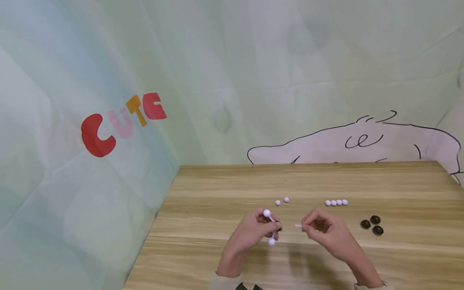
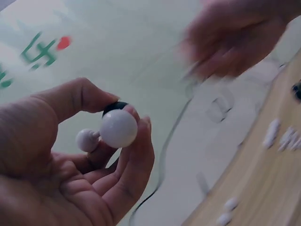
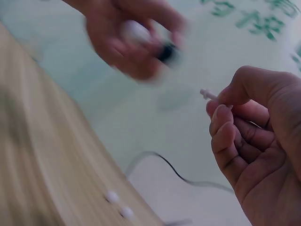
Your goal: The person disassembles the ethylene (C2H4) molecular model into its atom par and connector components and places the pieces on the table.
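Note:
Between thumb and fingers, my left hand [image 1: 253, 228] pinches a black ball [image 2: 115, 106] of a ball-and-stick molecular model. Two white balls [image 2: 118, 128] are joined to it by short white rods; in the head view one white ball [image 1: 266, 213] sticks out above the hand and the other below. To the right, my right hand [image 1: 328, 231] pinches a small white connector rod [image 3: 208, 94] between thumb and index finger. Its free end points left at the black ball, with a gap between them. Fingers hide part of the black ball.
On the wooden table [image 1: 203, 189] lie two loose white balls [image 1: 278, 203] beyond the left hand. A row of several white balls [image 1: 336, 203] lies beyond the right hand. Three black balls [image 1: 375, 220] sit to its right. White rods [image 2: 271, 133] show in the left wrist view.

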### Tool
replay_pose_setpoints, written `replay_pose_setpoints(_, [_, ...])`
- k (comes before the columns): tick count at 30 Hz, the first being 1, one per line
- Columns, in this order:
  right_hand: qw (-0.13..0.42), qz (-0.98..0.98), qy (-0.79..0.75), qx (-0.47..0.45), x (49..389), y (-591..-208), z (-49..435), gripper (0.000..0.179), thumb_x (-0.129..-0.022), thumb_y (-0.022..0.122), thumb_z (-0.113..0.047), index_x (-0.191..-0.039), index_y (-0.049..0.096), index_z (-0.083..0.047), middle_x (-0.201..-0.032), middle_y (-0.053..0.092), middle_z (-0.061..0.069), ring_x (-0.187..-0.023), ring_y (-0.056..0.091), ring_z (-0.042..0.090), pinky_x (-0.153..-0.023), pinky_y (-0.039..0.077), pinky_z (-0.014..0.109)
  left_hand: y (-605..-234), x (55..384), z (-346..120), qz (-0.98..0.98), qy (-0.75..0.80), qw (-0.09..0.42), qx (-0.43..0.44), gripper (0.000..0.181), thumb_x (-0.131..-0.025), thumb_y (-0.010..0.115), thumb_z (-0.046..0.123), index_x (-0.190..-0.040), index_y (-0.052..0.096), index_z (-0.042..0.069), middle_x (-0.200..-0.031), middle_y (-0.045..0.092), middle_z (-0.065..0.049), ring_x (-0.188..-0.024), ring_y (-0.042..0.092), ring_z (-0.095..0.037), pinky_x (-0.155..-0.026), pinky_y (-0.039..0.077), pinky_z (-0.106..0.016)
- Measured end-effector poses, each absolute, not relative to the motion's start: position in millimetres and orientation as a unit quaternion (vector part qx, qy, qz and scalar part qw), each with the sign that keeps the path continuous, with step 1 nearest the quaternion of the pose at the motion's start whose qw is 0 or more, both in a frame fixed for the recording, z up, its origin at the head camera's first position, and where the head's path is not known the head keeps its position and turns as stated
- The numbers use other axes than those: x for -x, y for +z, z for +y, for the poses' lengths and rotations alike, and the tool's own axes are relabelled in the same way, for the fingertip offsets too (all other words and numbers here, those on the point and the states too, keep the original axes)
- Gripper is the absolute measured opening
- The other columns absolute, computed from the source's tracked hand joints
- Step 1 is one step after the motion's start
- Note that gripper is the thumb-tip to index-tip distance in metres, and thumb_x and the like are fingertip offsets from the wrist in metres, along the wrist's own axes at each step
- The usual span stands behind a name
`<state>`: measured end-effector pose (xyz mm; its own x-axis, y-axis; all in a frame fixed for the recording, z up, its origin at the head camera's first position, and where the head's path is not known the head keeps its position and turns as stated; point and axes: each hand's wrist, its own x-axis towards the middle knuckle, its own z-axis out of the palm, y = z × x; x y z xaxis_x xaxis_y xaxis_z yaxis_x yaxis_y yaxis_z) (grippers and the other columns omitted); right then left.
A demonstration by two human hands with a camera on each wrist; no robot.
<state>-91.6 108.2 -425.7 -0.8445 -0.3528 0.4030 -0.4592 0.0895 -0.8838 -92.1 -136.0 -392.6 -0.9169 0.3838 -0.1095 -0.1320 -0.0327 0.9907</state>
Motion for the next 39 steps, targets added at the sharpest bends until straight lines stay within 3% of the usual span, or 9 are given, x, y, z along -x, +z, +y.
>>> replay_pose_setpoints(5, [0.122,-0.788,0.579,-0.171,90,-428,148,0.012,-0.084,0.065,0.007,-0.087,0.060,-0.004,-0.075,0.063,-0.007,-0.061,0.057,0.006,-0.049,0.043,0.024,-389,96,-176,0.700,0.701,0.123,-0.058,0.017,-0.089,0.062,0.004,-0.098,0.053,-0.007,-0.081,0.062,-0.005,-0.067,0.059,-0.011,-0.064,0.051,-0.023])
replay_pose_setpoints(9, [0.133,-0.824,0.536,-0.125,91,-432,162,0.008,-0.086,0.067,0.000,-0.089,0.061,-0.004,-0.076,0.064,-0.012,-0.062,0.060,0.007,-0.053,0.047,0.023,-387,100,-183,0.708,0.694,0.115,-0.060,0.022,-0.089,0.065,0.009,-0.101,0.055,-0.006,-0.083,0.062,-0.004,-0.071,0.059,-0.011,-0.067,0.050,-0.023])
replay_pose_setpoints(16, [0.109,-0.849,0.511,-0.080,92,-448,161,0.016,-0.087,0.068,-0.005,-0.101,0.062,0.001,-0.078,0.067,-0.006,-0.067,0.065,0.005,-0.059,0.053,0.022,-387,102,-173,0.731,0.672,0.097,-0.066,0.021,-0.087,0.068,0.010,-0.100,0.059,-0.004,-0.086,0.062,-0.002,-0.071,0.057,-0.012,-0.066,0.046,-0.023])
replay_pose_setpoints(21, [0.096,-0.865,0.488,-0.073,94,-466,154,0.012,-0.082,0.070,0.001,-0.093,0.065,0.000,-0.076,0.068,0.005,-0.064,0.062,0.000,-0.056,0.052,0.021,-387,103,-169,0.728,0.676,0.097,-0.061,0.024,-0.089,0.067,0.010,-0.105,0.062,-0.006,-0.093,0.063,-0.004,-0.074,0.061,-0.011,-0.072,0.054,-0.026])
replay_pose_setpoints(28, [0.072,-0.888,0.446,-0.087,90,-488,144,0.013,-0.079,0.073,-0.002,-0.083,0.064,-0.010,-0.069,0.063,-0.005,-0.058,0.053,-0.003,-0.051,0.047,0.021,-388,101,-168,0.712,0.693,0.098,-0.059,0.028,-0.088,0.066,0.006,-0.109,0.060,-0.011,-0.108,0.062,-0.017,-0.076,0.065,-0.012,-0.077,0.057,-0.031])
replay_pose_setpoints(32, [0.038,-0.897,0.434,-0.077,87,-494,141,0.012,-0.080,0.074,-0.007,-0.083,0.064,-0.012,-0.072,0.064,-0.006,-0.061,0.053,-0.002,-0.056,0.048,0.021,-388,101,-168,0.721,0.685,0.094,-0.049,0.027,-0.087,0.067,0.006,-0.110,0.061,-0.007,-0.107,0.059,-0.016,-0.079,0.065,-0.013,-0.079,0.057,-0.031])
replay_pose_setpoints(39, [0.053,-0.918,0.383,-0.083,88,-504,139,0.015,-0.078,0.075,-0.006,-0.079,0.064,-0.016,-0.072,0.063,-0.010,-0.066,0.052,-0.005,-0.062,0.048,0.021,-389,101,-167,0.739,0.665,0.092,-0.048,0.031,-0.085,0.070,0.009,-0.111,0.058,-0.002,-0.103,0.056,-0.011,-0.084,0.066,-0.016,-0.080,0.056,-0.032])
